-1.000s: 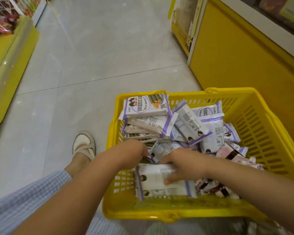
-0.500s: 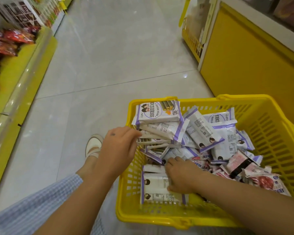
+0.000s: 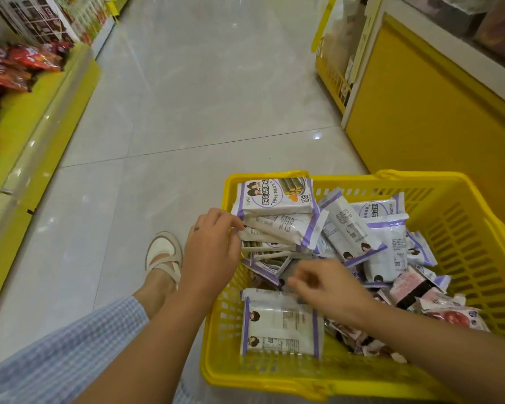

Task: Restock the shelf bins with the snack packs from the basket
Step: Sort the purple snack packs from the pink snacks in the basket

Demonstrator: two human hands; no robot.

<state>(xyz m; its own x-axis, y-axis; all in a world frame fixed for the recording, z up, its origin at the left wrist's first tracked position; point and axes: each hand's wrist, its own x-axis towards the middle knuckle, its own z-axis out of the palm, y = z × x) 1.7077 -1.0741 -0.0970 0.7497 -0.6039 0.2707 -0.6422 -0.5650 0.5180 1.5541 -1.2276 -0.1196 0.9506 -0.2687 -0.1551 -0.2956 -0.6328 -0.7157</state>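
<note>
Reaching into the snack packs (image 3: 277,196) heaped in the yellow basket (image 3: 464,217), touches the stack in its far left corner with fingertips of the left hand (image 3: 210,252), pinch or mere touch impossible to tell. Holds the blurred right hand (image 3: 330,287) above the pile's middle, fingers loosely curled, nothing in them. Stands on pale floor tiles (image 3: 187,112).
</note>
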